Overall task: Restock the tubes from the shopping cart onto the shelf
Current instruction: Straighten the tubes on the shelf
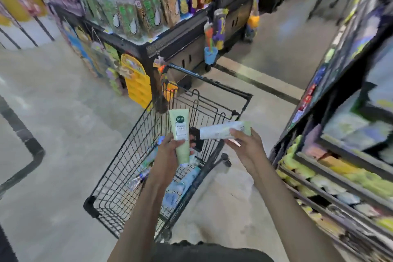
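Nothing legible anywhere. Round dark-green badge on the upright pale-green tube, lettering too blurred to read. Print on the sideways tube and shelf packs equally smeared.

Shelf goods and cart contents blurred.

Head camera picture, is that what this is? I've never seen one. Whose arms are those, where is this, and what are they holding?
Yes, there is no machine here. A person wears a wide-angle camera on the head, looking forward and down, so you see their own two bare arms. They stand in a shop aisle above a black wire shopping cart with more packaged goods inside. The left hand grips a pale green tube held upright. The right hand holds a second tube lying sideways, its fingers curled over it. The stocked shelf stands at the right. The picture is blurred, so the labels cannot be read.
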Tool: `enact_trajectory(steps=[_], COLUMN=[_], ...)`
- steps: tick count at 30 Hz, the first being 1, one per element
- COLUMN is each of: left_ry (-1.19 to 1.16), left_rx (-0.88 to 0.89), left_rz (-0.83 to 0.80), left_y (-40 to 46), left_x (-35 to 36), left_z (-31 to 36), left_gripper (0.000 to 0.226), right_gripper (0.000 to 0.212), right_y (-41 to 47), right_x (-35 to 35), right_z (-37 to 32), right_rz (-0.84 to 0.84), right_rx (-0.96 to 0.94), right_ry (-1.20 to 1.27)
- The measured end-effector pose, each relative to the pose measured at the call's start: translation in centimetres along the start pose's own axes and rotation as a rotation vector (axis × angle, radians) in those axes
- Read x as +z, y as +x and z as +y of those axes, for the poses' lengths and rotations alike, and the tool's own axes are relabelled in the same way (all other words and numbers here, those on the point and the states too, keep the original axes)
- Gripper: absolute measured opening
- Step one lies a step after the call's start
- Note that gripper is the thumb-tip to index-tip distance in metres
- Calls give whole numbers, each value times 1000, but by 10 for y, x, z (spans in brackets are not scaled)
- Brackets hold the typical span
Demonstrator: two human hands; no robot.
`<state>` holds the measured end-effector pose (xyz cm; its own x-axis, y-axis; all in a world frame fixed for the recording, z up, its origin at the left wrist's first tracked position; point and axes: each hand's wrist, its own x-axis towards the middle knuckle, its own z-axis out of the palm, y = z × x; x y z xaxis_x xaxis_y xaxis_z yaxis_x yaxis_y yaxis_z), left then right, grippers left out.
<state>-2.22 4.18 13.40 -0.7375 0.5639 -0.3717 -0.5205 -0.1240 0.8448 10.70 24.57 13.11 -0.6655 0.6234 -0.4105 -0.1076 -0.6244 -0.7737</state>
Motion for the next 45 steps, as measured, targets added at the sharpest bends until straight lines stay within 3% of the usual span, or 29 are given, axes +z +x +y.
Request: enact_trajectory(steps=[5,19,30,45], left_ry=[54,209,344,425], left_rx=[-87,-227,-263,-189], left_rz=[-173,-617,-707,-624], left_y=[-18,-163,-219,-182], left_x=[80,282,373,502], left_z=[-48,-193,-266,-334], left_gripper=[50,39,37,48], right_gripper=[35,32,24,25], right_y=[-62,-268,-343,-305], right_x=[-80,-305,-407,-496], right_z=[-36,-78,-77,-161], right_rz=[101,466,631,644], right_rx=[-112,-290,-319,-292], right_ry=[169,84,184,76])
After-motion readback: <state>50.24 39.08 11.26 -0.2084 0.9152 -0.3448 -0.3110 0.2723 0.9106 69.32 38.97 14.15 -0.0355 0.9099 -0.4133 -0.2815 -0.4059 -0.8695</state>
